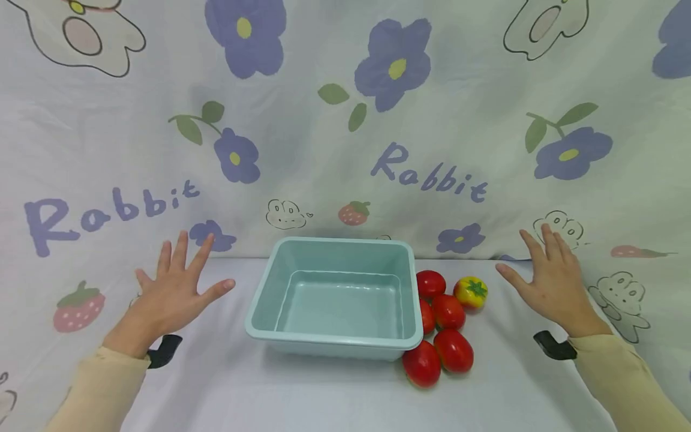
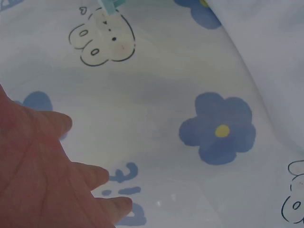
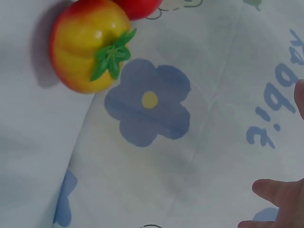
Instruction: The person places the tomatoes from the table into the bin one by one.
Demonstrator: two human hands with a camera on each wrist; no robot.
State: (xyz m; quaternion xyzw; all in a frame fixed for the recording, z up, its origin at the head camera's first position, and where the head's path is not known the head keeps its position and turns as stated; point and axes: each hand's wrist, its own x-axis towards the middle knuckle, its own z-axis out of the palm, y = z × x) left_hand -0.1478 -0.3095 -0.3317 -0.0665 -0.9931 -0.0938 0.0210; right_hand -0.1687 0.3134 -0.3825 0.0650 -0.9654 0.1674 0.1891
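Note:
In the head view a pale blue-green plastic basin point(image 1: 335, 342) stands in the middle of the white table with nothing in it. Several red tomatoes point(image 1: 453, 351) lie against and beside its right side. Among them is one yellow-and-red tomato with a green leafy top point(image 1: 471, 293), seen close up in the right wrist view point(image 3: 90, 47). My left hand point(image 1: 170, 294) hovers left of the basin, fingers spread and holding nothing. On the other side my right hand point(image 1: 556, 288) is held up right of the tomatoes, its fingers also spread and touching nothing.
Behind the table hangs a white cloth point(image 1: 302, 138) printed with purple flowers, rabbits, strawberries and lettering. White tabletop point(image 1: 324, 402) extends in front of the basin. A black strap point(image 1: 164, 351) is on each wrist, below beige sleeves point(image 1: 99, 390).

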